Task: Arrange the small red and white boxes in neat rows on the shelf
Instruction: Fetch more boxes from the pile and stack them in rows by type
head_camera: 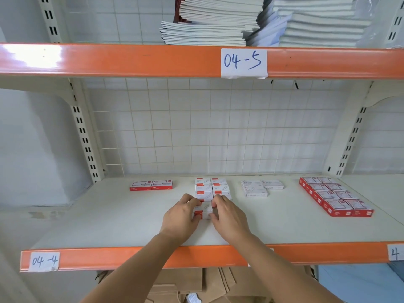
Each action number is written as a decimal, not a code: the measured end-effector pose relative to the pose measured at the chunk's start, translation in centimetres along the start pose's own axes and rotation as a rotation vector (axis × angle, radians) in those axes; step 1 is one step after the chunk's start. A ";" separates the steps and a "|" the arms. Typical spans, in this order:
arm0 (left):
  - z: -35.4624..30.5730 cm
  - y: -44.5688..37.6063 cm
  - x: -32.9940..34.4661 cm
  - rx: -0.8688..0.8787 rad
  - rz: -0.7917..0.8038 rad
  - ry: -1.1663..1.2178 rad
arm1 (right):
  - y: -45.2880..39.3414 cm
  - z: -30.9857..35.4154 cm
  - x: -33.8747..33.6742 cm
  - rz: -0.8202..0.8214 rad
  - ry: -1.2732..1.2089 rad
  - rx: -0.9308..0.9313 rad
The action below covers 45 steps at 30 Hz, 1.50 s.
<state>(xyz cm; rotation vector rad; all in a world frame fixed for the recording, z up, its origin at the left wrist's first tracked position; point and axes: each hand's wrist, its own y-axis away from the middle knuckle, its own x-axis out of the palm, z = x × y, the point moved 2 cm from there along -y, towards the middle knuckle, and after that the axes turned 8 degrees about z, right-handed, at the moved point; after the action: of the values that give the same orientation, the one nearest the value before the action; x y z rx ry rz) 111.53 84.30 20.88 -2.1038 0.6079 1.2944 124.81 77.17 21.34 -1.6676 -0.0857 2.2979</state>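
I had both hands, left (182,215) and right (227,215), pinching 1 small cardboard box (203,212) on the smooth white shelf (109,215), just before 6 matching boxes (212,188).

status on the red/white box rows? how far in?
Done: six red and white boxes sit in a two-wide block at the back of the shelf. In hand: the left hand and right hand hold one more box just in front of the block's left column. Left: seating it flush and filling the spot beside it; no spare boxes of that kind are in view.
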 end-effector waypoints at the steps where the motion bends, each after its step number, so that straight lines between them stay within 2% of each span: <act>1: 0.0 -0.1 0.0 -0.001 0.000 0.004 | -0.1 -0.1 0.1 -0.005 0.005 0.007; 21: -0.3 -0.1 0.0 0.072 -0.002 0.036 | 0.1 0.1 0.0 -0.053 0.037 -0.014; 29: -1.4 -0.6 -0.4 0.097 -0.084 -0.027 | 1.5 -0.7 -1.1 -0.093 0.098 0.050; 36: -8.0 -2.9 1.7 0.286 0.034 0.008 | 6.2 -7.8 -6.1 -0.154 0.221 0.294; 45: -24.0 -2.5 8.3 0.557 0.193 0.059 | 18.3 -19.4 -12.5 -0.248 0.262 0.613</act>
<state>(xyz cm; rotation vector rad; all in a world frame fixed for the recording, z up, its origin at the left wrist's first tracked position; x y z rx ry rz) 131.83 69.01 22.48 -1.6535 1.0792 1.0089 142.76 53.82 22.45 -1.5019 0.4042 1.6729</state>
